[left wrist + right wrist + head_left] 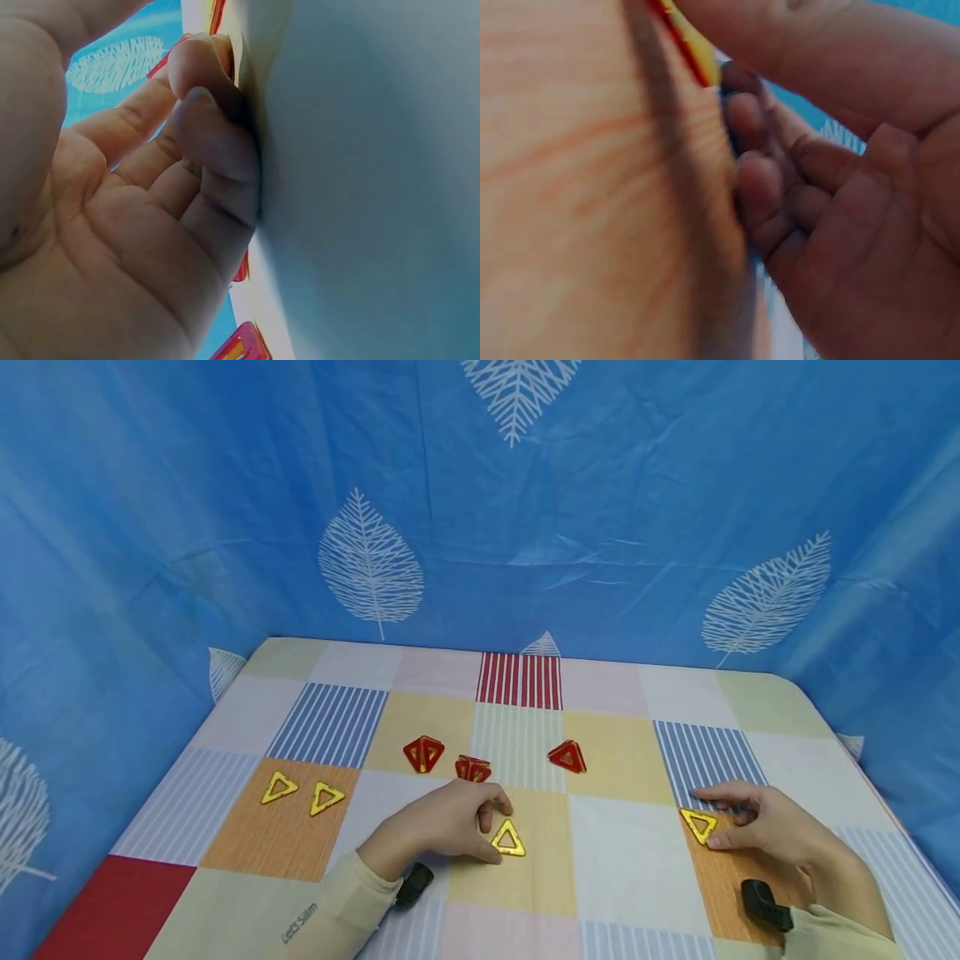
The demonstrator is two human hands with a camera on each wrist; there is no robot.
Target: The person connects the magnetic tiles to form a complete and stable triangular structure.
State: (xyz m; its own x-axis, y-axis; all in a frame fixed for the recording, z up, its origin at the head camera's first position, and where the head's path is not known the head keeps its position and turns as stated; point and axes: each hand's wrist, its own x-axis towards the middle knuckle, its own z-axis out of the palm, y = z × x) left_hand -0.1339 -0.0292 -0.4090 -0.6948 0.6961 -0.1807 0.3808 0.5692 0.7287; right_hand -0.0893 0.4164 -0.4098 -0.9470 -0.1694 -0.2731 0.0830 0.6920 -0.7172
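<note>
My left hand (459, 820) is bent over the table, thumb and index finger on either side of a yellow triangle (509, 839) lying flat. The left wrist view shows the fingers (217, 142) curled against the cloth, with that triangle out of sight. On the right, my right hand (772, 825) has its thumb at the lower corner of another yellow triangle (698, 824), its index finger stretched beyond the upper edge with a small gap. The right wrist view shows this piece's yellow and red edge (694, 49) beside the thumb; the other fingers are loosely bent.
Two yellow triangles (279, 787) lie on the orange patch at left. Red triangular pieces (423, 753) stand farther back, one cluster (473, 768) just behind the left hand, another (567, 756) right of centre. A patchwork cloth (630, 852) covers the table; blue curtains (525, 543) surround it.
</note>
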